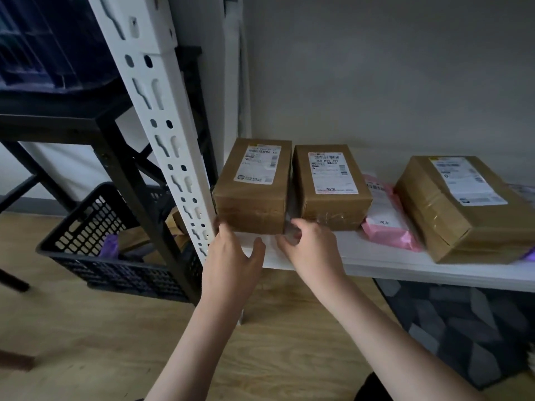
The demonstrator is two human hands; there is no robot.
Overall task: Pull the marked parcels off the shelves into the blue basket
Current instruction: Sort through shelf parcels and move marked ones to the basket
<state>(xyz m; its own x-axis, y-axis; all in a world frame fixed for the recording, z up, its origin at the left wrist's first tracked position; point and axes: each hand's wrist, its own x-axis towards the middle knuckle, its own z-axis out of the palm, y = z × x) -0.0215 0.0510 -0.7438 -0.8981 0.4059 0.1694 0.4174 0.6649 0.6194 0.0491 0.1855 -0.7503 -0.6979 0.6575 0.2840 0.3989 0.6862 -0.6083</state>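
Two bare hands are seen at the front edge of a white shelf, reaching for the leftmost cardboard parcel. The left hand is spread wide, fingers straight, its fingertips touching the parcel's lower left front corner beside the white slotted upright. The right hand is held with fingers curled at the parcel's lower right front corner, in the narrow gap beside the second cardboard parcel; whether the box is actually gripped cannot be told, since the fingertips are blurred.

The leftmost parcel is shown lying flat on the shelf, a white shipping label on its top, just beside the upright at its 9 o'clock. At its 3 o'clock the second parcel is set, also labelled, the two nearly touching. Further toward 3 o'clock a pink mailer bag is laid flat, and beyond it a larger cardboard box is placed at an angle, its front corner near the shelf edge.

At 8 o'clock from the hands, the blue basket is seen on the wooden floor, under a black metal frame, with a purple item and brown parcels partly visible inside. A dark patterned rug is laid below the shelf at 4 o'clock.
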